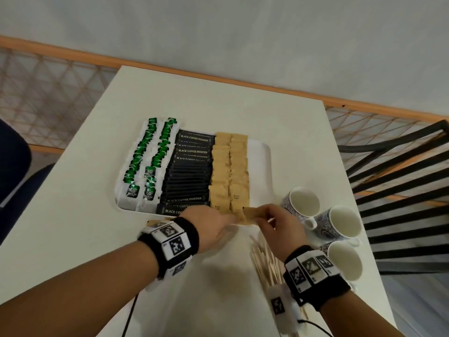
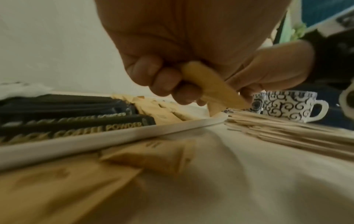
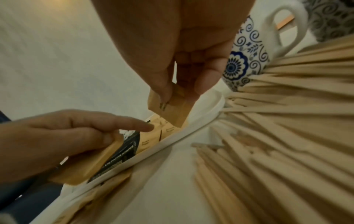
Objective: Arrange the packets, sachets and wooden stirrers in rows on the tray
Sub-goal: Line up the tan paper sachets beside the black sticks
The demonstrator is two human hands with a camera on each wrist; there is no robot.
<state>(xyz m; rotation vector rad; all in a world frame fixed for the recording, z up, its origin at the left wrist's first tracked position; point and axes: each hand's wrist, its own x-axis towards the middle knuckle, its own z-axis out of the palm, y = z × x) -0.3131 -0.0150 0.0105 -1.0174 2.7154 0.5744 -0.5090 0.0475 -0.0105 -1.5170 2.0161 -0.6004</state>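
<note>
Right hand [image 3: 184, 72] pinches one brown sachet [image 3: 168, 109] by its top edge, hanging just over the tray's [image 1: 263, 152] near rim at lower centre of the head view, while the left hand [image 3: 63, 136] curls round a few more sachets [image 3: 90, 163], forefinger pointing at the brown rows. These look light, thin and floppy, so an edge pinch seems right. The stirrers [image 1: 264, 261] lie loose on the table, lower right.

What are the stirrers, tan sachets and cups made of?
Stirrers: pale bare wood, matte, flat thin strips. Tan sachets: matte kraft-type paper by the look, creased edges. Cups: glossy glazed white, probably ceramic, with dark blue printed swirls.
</note>
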